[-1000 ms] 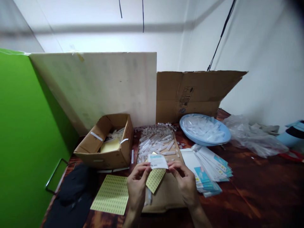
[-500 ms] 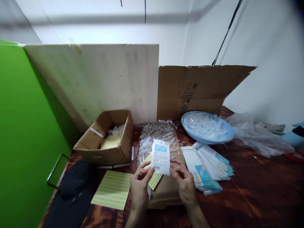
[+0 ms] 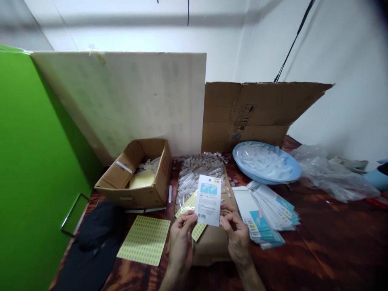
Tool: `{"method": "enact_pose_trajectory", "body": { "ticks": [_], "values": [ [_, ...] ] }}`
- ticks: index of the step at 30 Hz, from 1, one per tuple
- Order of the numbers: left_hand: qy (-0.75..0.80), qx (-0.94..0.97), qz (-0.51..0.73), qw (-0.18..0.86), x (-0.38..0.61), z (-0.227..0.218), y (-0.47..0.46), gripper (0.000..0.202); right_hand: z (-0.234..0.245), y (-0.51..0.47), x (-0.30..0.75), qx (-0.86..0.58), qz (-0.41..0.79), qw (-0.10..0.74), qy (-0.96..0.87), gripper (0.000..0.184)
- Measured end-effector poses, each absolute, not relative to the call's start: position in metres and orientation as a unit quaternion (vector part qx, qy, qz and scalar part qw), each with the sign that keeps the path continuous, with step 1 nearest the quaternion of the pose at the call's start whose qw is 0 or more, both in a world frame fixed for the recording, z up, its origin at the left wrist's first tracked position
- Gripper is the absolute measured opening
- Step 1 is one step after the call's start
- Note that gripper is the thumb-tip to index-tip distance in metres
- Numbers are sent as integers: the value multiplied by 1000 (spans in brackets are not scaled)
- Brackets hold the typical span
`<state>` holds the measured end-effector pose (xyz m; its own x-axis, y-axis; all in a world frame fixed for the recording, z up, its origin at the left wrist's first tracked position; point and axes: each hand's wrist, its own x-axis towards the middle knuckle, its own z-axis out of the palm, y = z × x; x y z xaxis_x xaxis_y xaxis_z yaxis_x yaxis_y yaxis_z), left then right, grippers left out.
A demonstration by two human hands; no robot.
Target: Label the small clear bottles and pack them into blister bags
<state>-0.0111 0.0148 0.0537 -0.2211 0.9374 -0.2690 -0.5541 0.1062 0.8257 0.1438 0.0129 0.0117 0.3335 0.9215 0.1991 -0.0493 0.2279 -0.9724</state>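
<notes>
A small white packet [image 3: 208,199] with a blue panel at its top stands upright between both hands, its printed face toward me. My left hand [image 3: 181,241] pinches its lower left corner and my right hand [image 3: 237,239] pinches its lower right corner. Behind the packet, under my left fingers, lies a yellow sticker sheet [image 3: 190,214] on a cardboard sheet [image 3: 212,244]. A heap of small clear plastic pieces [image 3: 197,173] covers the far end of that cardboard.
A second yellow sticker sheet [image 3: 144,240] lies at the left. An open cardboard box [image 3: 136,178] stands behind it, a black cloth [image 3: 91,246] in front. A fan of packets [image 3: 266,214], a blue dish [image 3: 266,163] and a clear plastic bag [image 3: 330,173] lie right. Boards stand behind.
The packet, first held flat and low in both hands, has been turned upright and raised a little. Both hands have shifted their pinch to its lower corners.
</notes>
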Motion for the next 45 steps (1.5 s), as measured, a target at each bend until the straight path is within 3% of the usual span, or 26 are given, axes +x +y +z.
{"method": "enact_pose_trajectory", "body": {
  "ticks": [4, 8, 12, 15, 17, 24, 29, 33, 38, 45],
  "values": [
    [408, 182, 611, 654, -13, 57, 15, 27, 17, 11, 147, -506, 348, 638, -464, 26],
    [442, 258, 571, 642, -20, 55, 18, 40, 24, 9, 155, -500, 343, 625, -492, 27],
    [463, 344, 534, 619, -26, 52, 20, 32, 23, 11, 157, -467, 446, 625, -438, 25],
    [462, 350, 529, 619, -27, 51, 19, 29, 24, 12, 150, -433, 568, 590, -376, 57],
    [468, 369, 512, 618, -26, 50, 18, 29, 28, 12, 143, -433, 605, 554, -373, 64],
    [426, 331, 490, 685, -30, 50, 13, 35, 50, 6, 142, -303, 747, 516, -289, 40],
    [374, 298, 503, 720, -28, 53, 11, 39, 44, 5, 151, -233, 791, 485, -290, 40],
    [360, 314, 503, 720, -29, 53, 15, 40, 40, 2, 151, -206, 797, 496, -276, 49],
    [388, 318, 513, 697, -34, 47, 22, 37, 40, 5, 145, -244, 752, 567, -231, 15],
    [395, 306, 518, 694, -30, 45, 25, 35, 37, 8, 139, -255, 745, 578, -212, 20]
  ]
}}
